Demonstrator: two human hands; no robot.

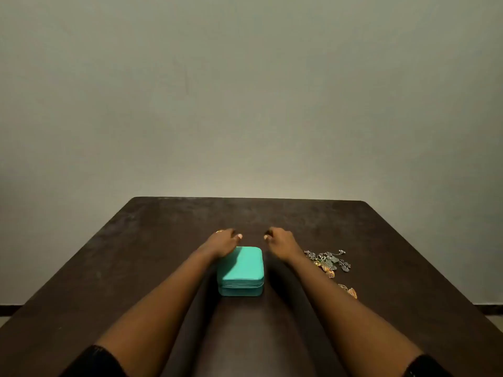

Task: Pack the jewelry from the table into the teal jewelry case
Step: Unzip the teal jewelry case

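Forearms (160, 303) (340, 303) beside teal case (241, 269), hands (223, 242) (281, 242) just beyond

Both forearms are bare up to short black sleeves (94, 361) at the bottom corners. The left hand (221, 242) wears a gold ring (219, 231). Its nails (239, 236) and those of the right hand (280, 242) look pale.

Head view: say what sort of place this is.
Probably a plain indoor room, perhaps a home: dark table against a bare wall, teal case and loose jewelry on it.
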